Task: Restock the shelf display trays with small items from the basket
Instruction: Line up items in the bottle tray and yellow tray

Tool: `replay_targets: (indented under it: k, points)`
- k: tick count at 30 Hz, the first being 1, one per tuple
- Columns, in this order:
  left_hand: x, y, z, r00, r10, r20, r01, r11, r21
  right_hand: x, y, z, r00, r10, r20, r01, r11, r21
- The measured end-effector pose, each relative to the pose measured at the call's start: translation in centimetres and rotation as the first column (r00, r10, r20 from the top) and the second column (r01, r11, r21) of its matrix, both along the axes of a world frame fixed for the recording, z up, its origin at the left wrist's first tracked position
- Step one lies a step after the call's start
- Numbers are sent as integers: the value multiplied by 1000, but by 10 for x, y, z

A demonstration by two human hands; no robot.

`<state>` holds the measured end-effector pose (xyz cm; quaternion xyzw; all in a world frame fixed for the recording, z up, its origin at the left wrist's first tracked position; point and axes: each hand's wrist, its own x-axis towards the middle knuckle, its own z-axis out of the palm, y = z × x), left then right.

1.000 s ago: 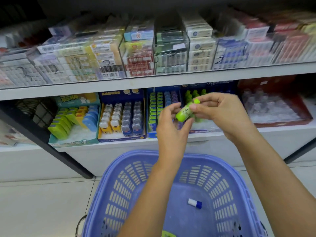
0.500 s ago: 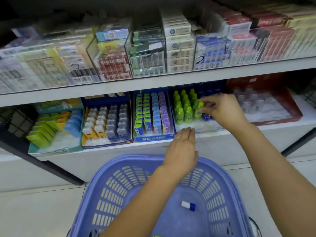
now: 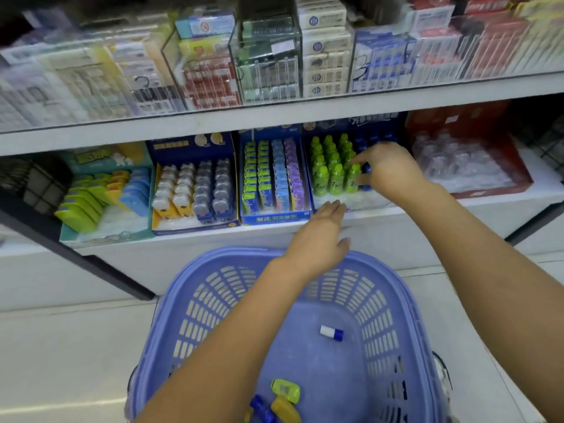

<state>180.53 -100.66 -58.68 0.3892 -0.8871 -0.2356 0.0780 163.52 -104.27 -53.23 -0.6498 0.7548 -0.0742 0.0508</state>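
Green bottle (image 3: 353, 178) now stands in the tray (image 3: 366, 199), right hand (image 3: 390, 169) still pinching it. Left hand (image 3: 320, 236) has let go, fingers straight.

Right hand (image 3: 392, 170) pinches a green bottle (image 3: 351, 184), left hand (image 3: 320, 238) flat above the basket (image 3: 232, 258)

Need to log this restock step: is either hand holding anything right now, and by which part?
The right hand pinches the front-right green bottle by its upper part, finger at the cap and thumb on the side. The left hand holds nothing.
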Motion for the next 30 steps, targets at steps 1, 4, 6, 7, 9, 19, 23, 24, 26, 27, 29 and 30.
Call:
replay_targets:
  k: [1, 4, 6, 7, 9, 19, 23, 24, 26, 27, 29, 30]
  points:
    - [6, 3, 1, 998, 24, -65, -22, 1000, 18, 3, 6, 2, 1000, 8, -5, -8, 998, -55]
    - [36, 11, -10, 965, 151, -215, -137, 987, 79, 27, 33, 6, 981, 67, 179, -50, 994, -101]
    - [64, 17, -30, 959, 247, -141, -216, 955, 205, 56, 49, -5, 953, 185, 240, -221, 967, 130]
    - [79, 19, -43, 965, 261, -21, -248, 934, 257, 74, 56, -17, 929, 238, 283, -317, 908, 275]
    - [110, 22, -73, 943, 196, 267, -281, 901, 331, 109, 67, -53, 895, 268, 357, -428, 745, 512]
    - [190, 52, -180, 646, -181, 741, -328, 812, 484, 189, 143, -237, 777, 494, 389, -594, 374, 712]
    - [192, 58, -205, 652, -119, 749, -279, 881, 383, 198, 150, -263, 782, 482, 395, -609, 451, 653]
    - [193, 60, -211, 659, -98, 745, -271, 893, 358, 198, 151, -270, 761, 543, 355, -628, 479, 613]
    - [192, 64, -222, 664, -52, 746, -269, 914, 303, 196, 150, -279, 742, 601, 297, -642, 509, 573]
    - [192, 65, -226, 664, -32, 747, -273, 920, 282, 194, 149, -280, 750, 589, 302, -634, 508, 583]
    - [193, 68, -234, 661, -34, 750, -257, 928, 269, 185, 144, -280, 782, 512, 355, -602, 475, 641]
    - [193, 68, -237, 664, -42, 747, -248, 929, 274, 180, 140, -280, 800, 482, 358, -584, 484, 652]
